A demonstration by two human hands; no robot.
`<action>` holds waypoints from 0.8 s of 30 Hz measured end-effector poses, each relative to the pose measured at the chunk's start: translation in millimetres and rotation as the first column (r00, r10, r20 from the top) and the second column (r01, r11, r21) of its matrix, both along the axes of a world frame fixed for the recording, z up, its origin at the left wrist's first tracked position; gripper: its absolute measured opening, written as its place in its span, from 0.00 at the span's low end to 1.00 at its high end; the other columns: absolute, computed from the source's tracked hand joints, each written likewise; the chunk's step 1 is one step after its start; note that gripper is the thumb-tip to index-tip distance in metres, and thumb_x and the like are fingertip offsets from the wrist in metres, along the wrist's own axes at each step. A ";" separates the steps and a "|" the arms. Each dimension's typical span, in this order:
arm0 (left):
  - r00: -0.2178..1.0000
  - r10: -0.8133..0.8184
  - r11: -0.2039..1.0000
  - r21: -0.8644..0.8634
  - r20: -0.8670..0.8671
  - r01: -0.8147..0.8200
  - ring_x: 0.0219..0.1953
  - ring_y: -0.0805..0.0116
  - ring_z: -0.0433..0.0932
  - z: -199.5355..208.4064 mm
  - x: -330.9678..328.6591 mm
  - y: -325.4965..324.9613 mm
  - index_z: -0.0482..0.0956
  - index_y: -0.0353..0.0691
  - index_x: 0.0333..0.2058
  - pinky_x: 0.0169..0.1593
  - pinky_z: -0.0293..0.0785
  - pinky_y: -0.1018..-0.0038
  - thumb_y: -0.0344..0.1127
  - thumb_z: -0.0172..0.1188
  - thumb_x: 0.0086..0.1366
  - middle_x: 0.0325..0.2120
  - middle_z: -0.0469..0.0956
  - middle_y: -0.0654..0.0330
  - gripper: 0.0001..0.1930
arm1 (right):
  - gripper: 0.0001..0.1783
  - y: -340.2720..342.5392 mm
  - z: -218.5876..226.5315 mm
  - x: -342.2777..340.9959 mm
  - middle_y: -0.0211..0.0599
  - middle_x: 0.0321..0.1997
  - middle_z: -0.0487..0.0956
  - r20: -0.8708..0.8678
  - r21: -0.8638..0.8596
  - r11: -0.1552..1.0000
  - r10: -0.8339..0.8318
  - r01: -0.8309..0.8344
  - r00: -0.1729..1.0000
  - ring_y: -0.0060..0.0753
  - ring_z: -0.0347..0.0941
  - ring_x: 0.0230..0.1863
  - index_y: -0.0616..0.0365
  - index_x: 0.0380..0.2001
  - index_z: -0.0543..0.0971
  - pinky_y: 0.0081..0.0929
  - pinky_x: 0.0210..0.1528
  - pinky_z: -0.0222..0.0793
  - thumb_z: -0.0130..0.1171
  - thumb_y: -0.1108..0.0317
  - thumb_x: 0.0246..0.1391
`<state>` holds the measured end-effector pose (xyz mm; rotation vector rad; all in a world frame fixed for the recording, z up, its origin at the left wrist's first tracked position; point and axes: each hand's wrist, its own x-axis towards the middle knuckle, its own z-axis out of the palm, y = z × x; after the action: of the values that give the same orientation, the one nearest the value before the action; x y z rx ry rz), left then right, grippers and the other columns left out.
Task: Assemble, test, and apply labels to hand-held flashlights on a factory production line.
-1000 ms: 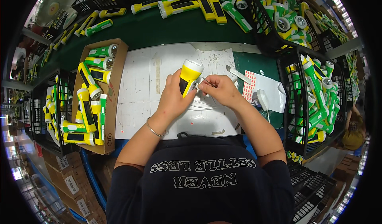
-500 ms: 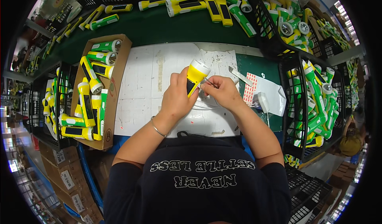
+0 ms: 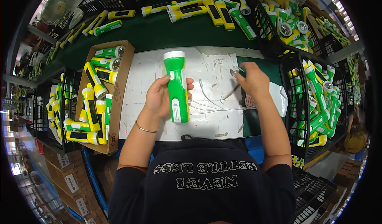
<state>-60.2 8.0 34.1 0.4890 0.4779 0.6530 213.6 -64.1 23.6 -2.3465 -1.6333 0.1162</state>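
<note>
Upright in my left hand point(image 3: 161, 96) is a green flashlight point(image 3: 178, 93) with a white head, its switch side facing up. My fingers wrap round its middle from behind. My right hand point(image 3: 254, 81) is at the right side of the work surface, thumb and fingers pinched on a pale utility knife point(image 3: 234, 71), mostly covered by the fingers. Just below that hand, a thin dark pointed tool point(image 3: 230, 93) lies on the white sheet. Thin white cables point(image 3: 215, 108) run from beside the flashlight to the right, under my right forearm.
A cardboard box point(image 3: 127, 65) of flashlights stands at left, beside a black crate point(image 3: 63, 144). Two more filled crates, one near right point(image 3: 304, 120) and one far right point(image 3: 266, 37), flank the surface. Several flashlights point(image 3: 189, 11) line the far green table. A red-patterned sticker sheet point(image 3: 250, 101) is partly covered.
The flashlight has moved left and been turned from its yellow panel side to its green side. My right hand has left it, put down the thin tool and reached right to the knife.
</note>
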 end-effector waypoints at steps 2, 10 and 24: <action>0.976 -0.110 0.991 -0.053 0.186 0.121 0.39 0.61 0.75 -7.7 -3.7 0.1 0.65 0.34 0.48 0.39 0.75 0.64 0.44 0.38 0.64 0.38 0.73 0.49 0.21 | 0.15 3.5 2.7 9.5 0.37 0.43 0.74 0.153 -0.199 0.975 -0.069 0.099 0.986 0.42 0.74 0.40 0.54 0.36 0.76 0.37 0.41 0.70 0.60 0.59 0.45; 0.992 -0.028 0.960 0.274 -0.120 0.060 0.34 0.69 0.74 14.6 6.0 -15.5 0.61 0.40 0.50 0.36 0.74 0.74 0.41 0.46 0.65 0.33 0.72 0.57 0.18 | 0.10 6.0 -10.8 24.2 0.36 0.38 0.76 0.009 -0.317 0.948 -0.010 0.012 1.000 0.42 0.74 0.39 0.54 0.30 0.76 0.37 0.40 0.70 0.59 0.61 0.47; 0.980 0.028 0.871 0.487 -0.195 0.072 0.29 0.72 0.69 22.8 0.0 -31.4 0.64 0.35 0.47 0.34 0.68 0.75 0.51 0.51 0.61 0.32 0.69 0.57 0.25 | 0.11 -26.3 51.9 -35.0 0.30 0.26 0.75 -0.863 0.338 0.933 0.360 -0.123 0.356 0.16 0.69 0.28 0.62 0.41 0.68 0.16 0.33 0.64 0.50 0.75 0.53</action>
<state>-60.2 -23.4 56.8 1.0517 0.4892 0.7084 178.7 -90.4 75.5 -1.3078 -1.2280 1.0552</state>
